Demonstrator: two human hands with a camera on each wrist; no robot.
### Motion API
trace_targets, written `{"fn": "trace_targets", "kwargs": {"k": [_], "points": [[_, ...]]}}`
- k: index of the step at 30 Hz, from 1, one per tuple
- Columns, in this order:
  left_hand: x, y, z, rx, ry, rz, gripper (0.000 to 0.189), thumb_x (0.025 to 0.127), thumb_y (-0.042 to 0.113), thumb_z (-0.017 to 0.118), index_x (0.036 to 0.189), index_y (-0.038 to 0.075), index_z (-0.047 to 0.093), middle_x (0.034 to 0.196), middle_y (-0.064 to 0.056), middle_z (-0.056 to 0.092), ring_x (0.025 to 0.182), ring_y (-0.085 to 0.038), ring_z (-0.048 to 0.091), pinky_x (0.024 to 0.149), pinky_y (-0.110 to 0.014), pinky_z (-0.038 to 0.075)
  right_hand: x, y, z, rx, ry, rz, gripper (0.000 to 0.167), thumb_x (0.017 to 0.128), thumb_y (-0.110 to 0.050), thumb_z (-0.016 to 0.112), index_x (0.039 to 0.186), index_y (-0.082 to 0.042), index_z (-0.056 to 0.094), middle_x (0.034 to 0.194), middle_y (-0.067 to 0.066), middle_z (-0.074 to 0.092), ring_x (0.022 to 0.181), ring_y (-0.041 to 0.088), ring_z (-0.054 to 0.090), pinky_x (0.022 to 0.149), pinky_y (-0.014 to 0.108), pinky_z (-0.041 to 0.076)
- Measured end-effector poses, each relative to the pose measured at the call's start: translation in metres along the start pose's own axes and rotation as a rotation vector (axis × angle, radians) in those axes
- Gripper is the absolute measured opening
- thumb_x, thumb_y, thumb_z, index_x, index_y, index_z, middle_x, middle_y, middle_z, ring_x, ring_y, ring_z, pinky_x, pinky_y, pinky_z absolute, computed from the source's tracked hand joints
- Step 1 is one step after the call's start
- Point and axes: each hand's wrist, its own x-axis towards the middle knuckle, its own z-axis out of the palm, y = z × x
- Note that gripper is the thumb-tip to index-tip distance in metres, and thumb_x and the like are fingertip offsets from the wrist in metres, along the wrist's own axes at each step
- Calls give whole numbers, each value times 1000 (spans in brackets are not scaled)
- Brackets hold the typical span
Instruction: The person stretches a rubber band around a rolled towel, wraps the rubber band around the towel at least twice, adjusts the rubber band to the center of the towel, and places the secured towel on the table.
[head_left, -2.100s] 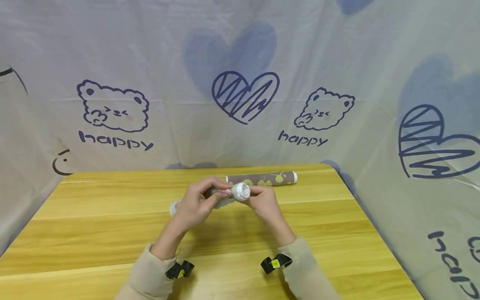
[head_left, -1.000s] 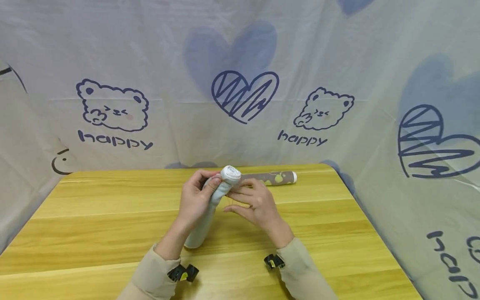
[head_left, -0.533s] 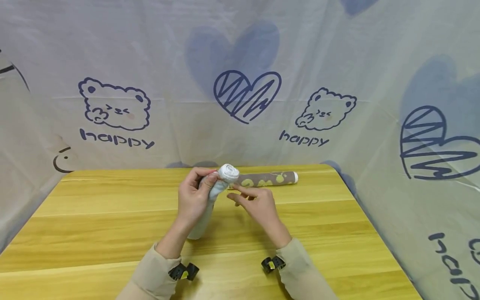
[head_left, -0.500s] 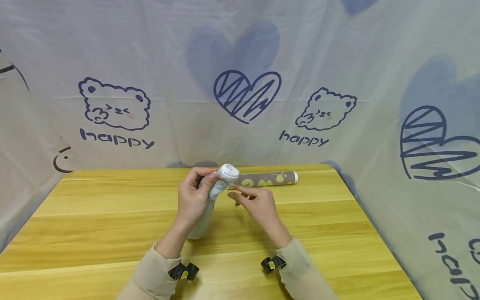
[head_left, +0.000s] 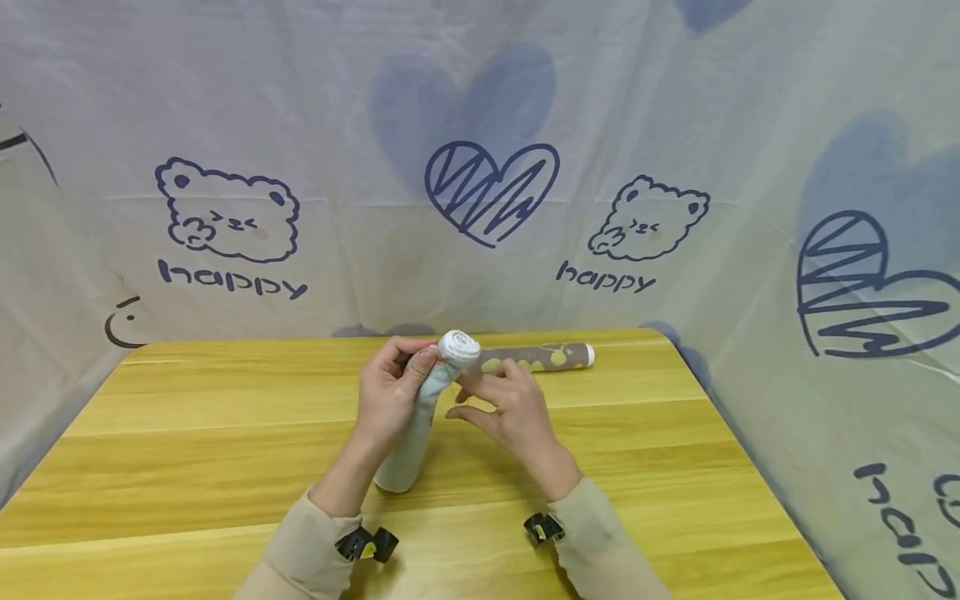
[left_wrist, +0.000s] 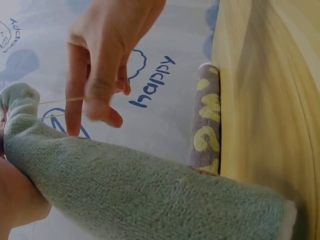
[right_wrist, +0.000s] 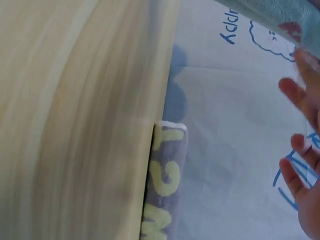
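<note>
A pale blue-green rolled towel (head_left: 408,442) slants up from near the table, its white coiled end on top. My left hand (head_left: 386,396) grips it just below that end, thumb at the front. The left wrist view shows a thin yellowish rubber band (left_wrist: 52,102) stretched from the towel's narrowed neck to my right hand (left_wrist: 102,65). That right hand (head_left: 513,404) hooks the band with its fingers beside the towel, the thumb held apart from them. In the right wrist view its fingertips reach the towel (right_wrist: 270,15); the band does not show there.
A brown rolled towel with yellow patterns (head_left: 558,357) lies at the back of the wooden table (head_left: 637,467), behind my right hand. A light cloth printed with bears and hearts (head_left: 345,250) hangs behind and at the sides. Black straps (head_left: 367,545) sit at both wrists.
The pale towel has swung from lying sideways to slanting upright, coiled end up. My right hand has drawn away from its neck, and its thumb and fingers have spread since half a second ago.
</note>
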Motion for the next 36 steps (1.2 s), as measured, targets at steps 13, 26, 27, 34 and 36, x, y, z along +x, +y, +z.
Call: {"fn": "trace_targets", "kwargs": {"k": [13,26,27,34,36], "points": [[3,-1,-3,-80,68,-46,7,100,-8,61,106,-10,64,94,9,73,86,-4,66,72,-17,53,-2,-3,3,475,-18,88,30,109,-22,56,90,-11,77,78,0,67,74,14,60,71,32,51],[3,1,-2,-92,46,-16,11,100,-6,61,109,-14,62,93,9,73,86,-4,67,72,-17,54,-2,-10,2,543,109,256,11,92,1,69,94,-8,62,88,8,64,83,19,60,76,34,54],[3,1,-2,-91,50,-20,10,101,-6,61,108,-13,62,93,9,73,86,-5,67,72,-17,54,-3,-11,2,577,91,293,10,94,-2,68,92,-7,61,85,9,62,80,18,59,75,34,54],[4,1,-3,-122,73,-49,13,102,-6,60,103,4,68,93,9,73,85,-5,66,71,-17,53,-1,-11,-9,1194,-115,423,23,103,-3,44,89,12,56,77,3,61,66,16,56,66,30,51],[3,0,-3,-122,62,-53,13,102,-6,60,103,3,68,91,9,73,83,-4,66,70,-17,53,0,-10,-11,1284,-147,397,23,101,3,39,91,15,55,81,-2,64,64,17,54,62,29,49]]}}
